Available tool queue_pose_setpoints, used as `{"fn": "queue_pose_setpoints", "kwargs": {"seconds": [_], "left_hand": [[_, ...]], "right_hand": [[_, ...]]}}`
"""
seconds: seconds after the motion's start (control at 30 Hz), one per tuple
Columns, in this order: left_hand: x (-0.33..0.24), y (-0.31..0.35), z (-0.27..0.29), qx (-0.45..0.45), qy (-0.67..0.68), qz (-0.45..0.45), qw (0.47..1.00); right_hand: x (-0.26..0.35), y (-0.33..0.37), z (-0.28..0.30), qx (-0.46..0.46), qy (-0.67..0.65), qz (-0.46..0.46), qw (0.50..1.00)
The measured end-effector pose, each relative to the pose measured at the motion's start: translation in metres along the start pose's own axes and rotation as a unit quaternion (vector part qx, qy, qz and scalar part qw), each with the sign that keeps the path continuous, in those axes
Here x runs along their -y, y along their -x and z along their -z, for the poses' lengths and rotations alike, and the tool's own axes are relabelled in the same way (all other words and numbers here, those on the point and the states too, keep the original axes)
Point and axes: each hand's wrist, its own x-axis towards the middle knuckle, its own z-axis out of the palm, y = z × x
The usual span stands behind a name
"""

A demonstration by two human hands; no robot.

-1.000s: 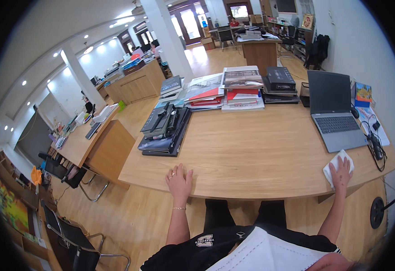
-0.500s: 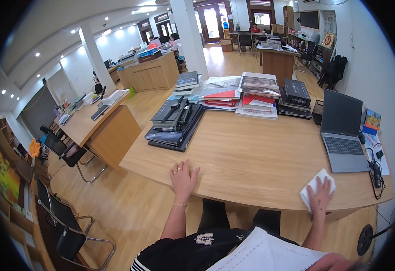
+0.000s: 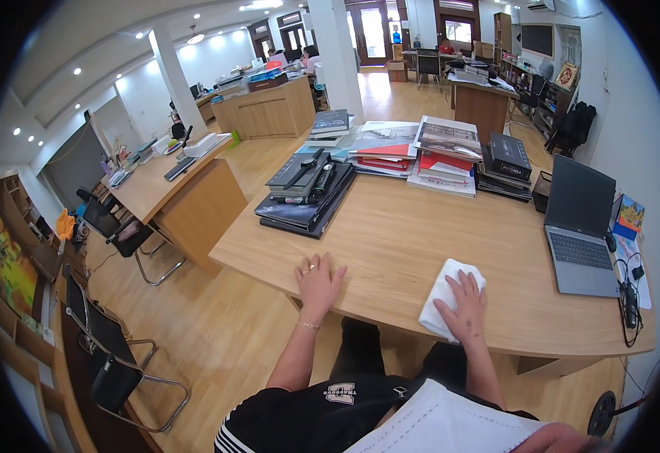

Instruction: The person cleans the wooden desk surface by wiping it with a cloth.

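My left hand (image 3: pixel 319 285) rests on the near edge of the wooden desk (image 3: pixel 394 223), its fingers spread and nothing in it. To its right, a folded white cloth (image 3: pixel 437 308) lies on the desktop near the front edge. My right hand (image 3: pixel 466 309) lies flat over the cloth's right part with fingers stretched out, pressing it against the wood. The part of the cloth beneath my palm is hidden.
Dark books and folders (image 3: pixel 307 211) are stacked at the desk's left. Catalogues (image 3: pixel 447 140) and black boxes (image 3: pixel 509 157) line the back. An opened laptop (image 3: pixel 580 253) stands at the right, beside a tangle of black cables (image 3: pixel 630 306). Another desk (image 3: pixel 194 196) is beyond, left.
My right hand has slid the cloth leftward across the desk, from near the laptop toward the middle. My left hand stays on the front edge. The whole view has shifted slightly.
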Motion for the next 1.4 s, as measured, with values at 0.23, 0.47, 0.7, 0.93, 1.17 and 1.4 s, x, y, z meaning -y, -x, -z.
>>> {"fn": "queue_pose_setpoints", "kwargs": {"seconds": [0.23, 0.47, 0.7, 0.93, 1.17, 1.4], "left_hand": [[-0.126, 0.028, 0.003, 0.13, 0.074, -0.213, 0.966], [-0.188, 0.046, -0.011, 0.176, 0.14, -0.38, 0.897], [-0.177, 0.051, -0.012, 0.217, 0.125, -0.36, 0.899], [-0.124, 0.046, 0.004, 0.189, 0.082, -0.256, 0.945], [-0.028, 0.019, 0.019, 0.114, -0.024, -0.058, 0.992], [0.087, -0.018, 0.023, 0.029, -0.087, 0.089, 0.992]], "right_hand": [[-0.022, 0.005, -0.017, -0.119, -0.152, 0.008, 0.981], [-0.037, 0.019, -0.023, -0.156, -0.36, -0.046, 0.919], [-0.026, 0.022, -0.01, -0.148, -0.247, -0.027, 0.957], [-0.017, 0.026, -0.005, -0.097, -0.088, 0.017, 0.991], [-0.004, 0.02, 0.003, -0.043, -0.038, 0.031, 0.998], [-0.018, 0.023, -0.015, -0.041, 0.011, 0.076, 0.996]]}}
